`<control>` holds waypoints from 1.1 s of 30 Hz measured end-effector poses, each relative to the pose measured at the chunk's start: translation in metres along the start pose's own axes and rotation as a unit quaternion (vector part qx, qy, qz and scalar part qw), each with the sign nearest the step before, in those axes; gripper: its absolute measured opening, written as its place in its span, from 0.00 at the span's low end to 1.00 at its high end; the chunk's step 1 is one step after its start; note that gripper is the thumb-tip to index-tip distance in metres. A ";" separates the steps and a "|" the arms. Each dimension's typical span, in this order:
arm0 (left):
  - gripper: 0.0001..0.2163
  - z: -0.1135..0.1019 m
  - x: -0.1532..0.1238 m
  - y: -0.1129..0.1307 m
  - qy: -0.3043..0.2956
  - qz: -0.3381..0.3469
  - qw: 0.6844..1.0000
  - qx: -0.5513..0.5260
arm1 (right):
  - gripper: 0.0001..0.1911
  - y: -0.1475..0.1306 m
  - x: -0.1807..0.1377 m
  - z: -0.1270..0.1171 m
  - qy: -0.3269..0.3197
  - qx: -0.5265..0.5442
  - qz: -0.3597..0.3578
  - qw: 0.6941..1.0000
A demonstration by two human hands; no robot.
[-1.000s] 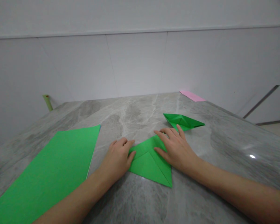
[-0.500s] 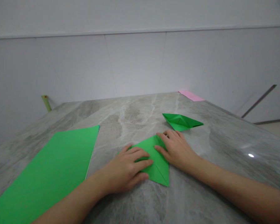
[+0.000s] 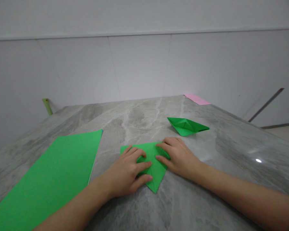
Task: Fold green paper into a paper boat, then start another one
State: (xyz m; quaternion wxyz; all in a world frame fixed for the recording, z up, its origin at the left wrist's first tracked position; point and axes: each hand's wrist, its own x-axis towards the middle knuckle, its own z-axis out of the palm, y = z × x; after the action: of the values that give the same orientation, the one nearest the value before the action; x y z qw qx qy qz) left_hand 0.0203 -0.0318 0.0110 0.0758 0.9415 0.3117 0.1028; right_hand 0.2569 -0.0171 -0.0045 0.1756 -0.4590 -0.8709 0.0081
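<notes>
A folded piece of green paper lies on the grey marbled table, one point toward me and its long edge away. My left hand rests on its left part, fingers spread and slightly bent. Over its right corner lies my right hand, thumb and forefinger apart on the paper; its other fingers are bent and partly hidden. Both palms face down, and neither hand grips the sheet. Just beyond my right hand a folded green paper boat sits on the table.
To the left lies a stack of large green paper, partly under my left forearm. A pink sheet is at the far right edge of the table, by the white wall. A light green pipe-like piece sticks out at the left.
The folded green paper has turned clockwise, so its near point has swung left and its far edge now runs level. Both hands have shifted slightly left with it.
</notes>
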 end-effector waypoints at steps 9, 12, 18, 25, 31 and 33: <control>0.19 -0.001 -0.002 0.004 -0.004 0.012 0.998 -0.053 | 0.26 0.004 0.001 0.004 0.008 0.017 -0.004 1.000; 0.17 -0.002 -0.003 0.001 -0.005 0.016 0.997 -0.069 | 0.19 0.004 0.001 0.001 0.034 0.000 0.010 0.999; 0.16 -0.002 -0.005 -0.003 -0.005 -0.005 0.999 -0.048 | 0.07 0.004 -0.002 -0.009 -0.035 0.133 0.076 0.988; 0.21 0.000 -0.005 -0.012 0.010 0.019 0.997 -0.070 | 0.27 0.008 -0.003 -0.013 -0.118 0.445 0.151 0.875; 0.23 -0.001 -0.005 -0.015 -0.010 0.035 0.993 -0.114 | 0.28 0.002 -0.004 -0.004 -0.108 0.483 0.176 0.851; 0.24 -0.001 -0.005 -0.015 -0.009 0.044 0.991 -0.126 | 0.24 -0.002 -0.004 -0.003 -0.094 0.464 0.161 0.866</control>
State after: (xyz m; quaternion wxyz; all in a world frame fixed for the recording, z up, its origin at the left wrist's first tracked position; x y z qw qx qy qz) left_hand 0.0077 -0.0229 0.0077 0.1919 0.9381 0.2540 0.1364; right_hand 0.2588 -0.0221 -0.0025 0.2818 -0.4552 -0.6930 0.4829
